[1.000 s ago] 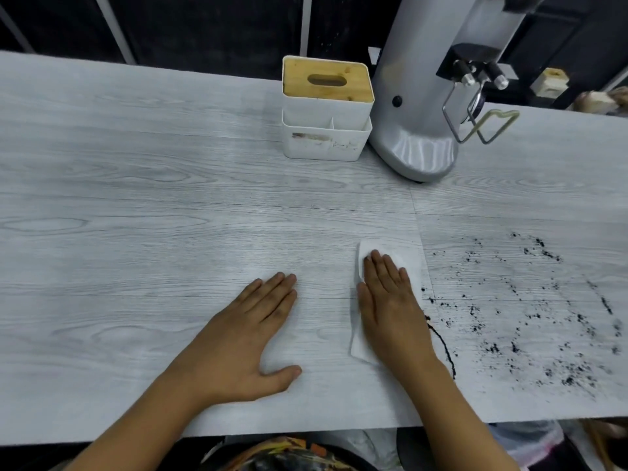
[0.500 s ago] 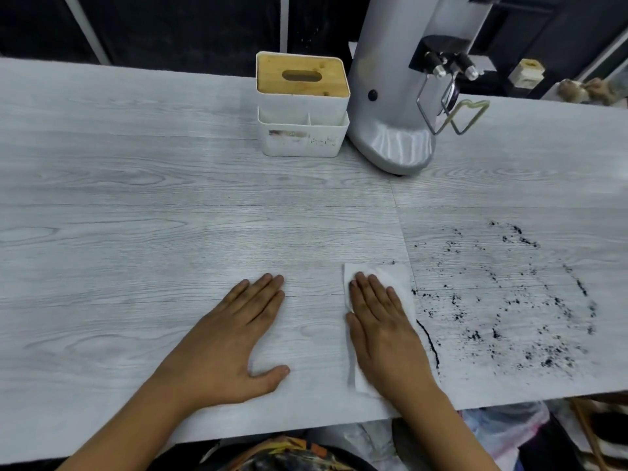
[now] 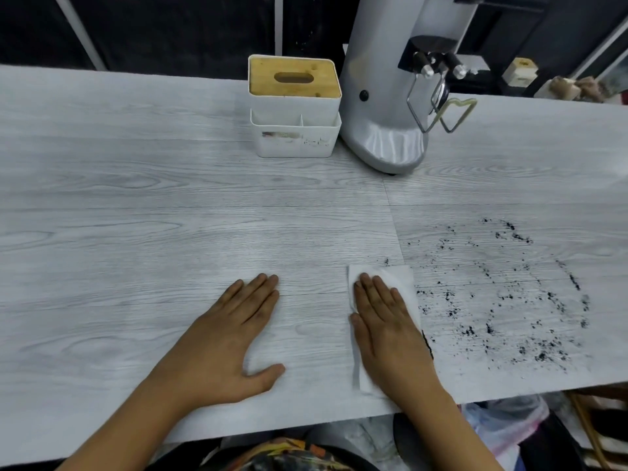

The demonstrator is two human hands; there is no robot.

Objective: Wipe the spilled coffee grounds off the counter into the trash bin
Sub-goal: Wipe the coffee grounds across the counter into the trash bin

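Note:
Dark coffee grounds lie scattered over the right part of the grey wood-grain counter. My right hand presses flat, fingers straight, on a white paper tissue just left of the grounds; a thin dark line of gathered grounds sits along the tissue's right edge. My left hand rests flat on the bare counter, palm down, to the left of the tissue. Below the counter's front edge at the right, a bin lined with a plastic bag shows partly.
A white tissue box with a bamboo lid stands at the back of the counter. Right beside it stands a grey coffee grinder with wire forks. Clutter sits beyond the counter at the far right.
Both hands stay flat in the same spots on the counter. The view has shifted slightly, and the tissue's right edge sits a little closer to the grounds.

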